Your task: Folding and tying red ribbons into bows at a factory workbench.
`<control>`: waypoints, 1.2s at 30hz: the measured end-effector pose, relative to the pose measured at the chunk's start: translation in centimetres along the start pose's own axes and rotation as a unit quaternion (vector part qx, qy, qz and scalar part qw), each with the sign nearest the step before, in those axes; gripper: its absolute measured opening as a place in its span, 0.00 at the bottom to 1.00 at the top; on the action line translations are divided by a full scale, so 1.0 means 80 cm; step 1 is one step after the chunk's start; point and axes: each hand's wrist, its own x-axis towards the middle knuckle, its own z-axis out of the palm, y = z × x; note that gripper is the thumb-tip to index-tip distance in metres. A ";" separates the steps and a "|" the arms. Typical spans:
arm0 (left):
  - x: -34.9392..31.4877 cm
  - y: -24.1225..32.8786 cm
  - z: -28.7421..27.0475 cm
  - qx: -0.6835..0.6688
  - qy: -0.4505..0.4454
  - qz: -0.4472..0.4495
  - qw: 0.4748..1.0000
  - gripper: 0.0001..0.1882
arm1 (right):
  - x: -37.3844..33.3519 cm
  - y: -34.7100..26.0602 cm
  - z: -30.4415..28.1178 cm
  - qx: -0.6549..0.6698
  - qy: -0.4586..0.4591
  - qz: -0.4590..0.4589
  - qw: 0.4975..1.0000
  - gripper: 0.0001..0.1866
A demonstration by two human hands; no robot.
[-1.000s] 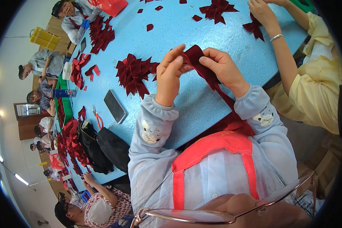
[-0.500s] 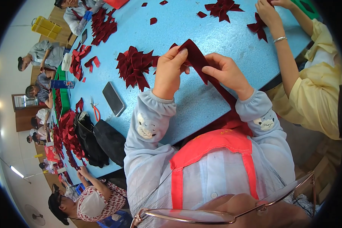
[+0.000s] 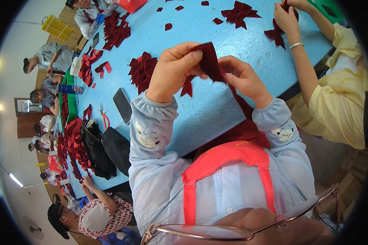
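A dark red velvet ribbon (image 3: 210,62) is stretched between my hands above the blue table (image 3: 208,122). My left hand (image 3: 178,67) pinches its upper end, thumb on top, with the fingers curled behind. Thumb and fingers of my right hand (image 3: 243,77) close on the ribbon's lower right part. From there the ribbon runs down past the table edge toward my lap. Behind my left wrist lies a pile of dark red velvet bows (image 3: 142,71), partly covered by the hand.
A dark phone (image 3: 122,105), orange-handled pliers (image 3: 104,118) and a black bag (image 3: 95,149) lie to the left. More bows (image 3: 240,14) and ribbon scraps (image 3: 168,27) are farther back. At the right, a co-worker in a yellow sleeve (image 3: 341,98) handles ribbon. Other people sit along the left.
My left hand has shifted left and turned, now covering more of the bow pile. The ribbon's held end stands more upright. My right hand has barely moved.
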 end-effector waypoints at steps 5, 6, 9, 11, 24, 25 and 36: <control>-0.003 0.014 0.010 0.023 0.018 0.022 0.999 0.11 | 0.002 -0.028 0.002 -0.005 0.008 -0.037 0.999 0.11; -0.004 0.017 0.015 0.025 0.017 0.024 0.999 0.11 | 0.003 -0.035 0.003 -0.053 0.023 -0.070 0.996 0.12; -0.006 0.028 0.031 0.012 0.022 0.064 0.998 0.11 | 0.005 -0.073 0.001 -0.045 0.017 -0.073 0.996 0.12; -0.003 0.026 0.042 -0.001 0.046 0.071 0.996 0.10 | 0.007 -0.084 0.001 -0.044 0.012 -0.081 0.996 0.12; 0.010 -0.039 0.047 0.009 0.122 0.029 0.992 0.10 | -0.002 -0.052 -0.024 -0.131 0.137 -0.128 0.974 0.09; 0.014 -0.044 0.047 0.028 0.114 0.015 0.993 0.10 | -0.002 -0.046 -0.028 -0.152 0.143 -0.151 0.966 0.10; 0.040 -0.072 0.043 -0.125 0.048 -0.161 0.978 0.11 | -0.002 0.007 -0.058 -0.209 0.174 -0.258 0.927 0.14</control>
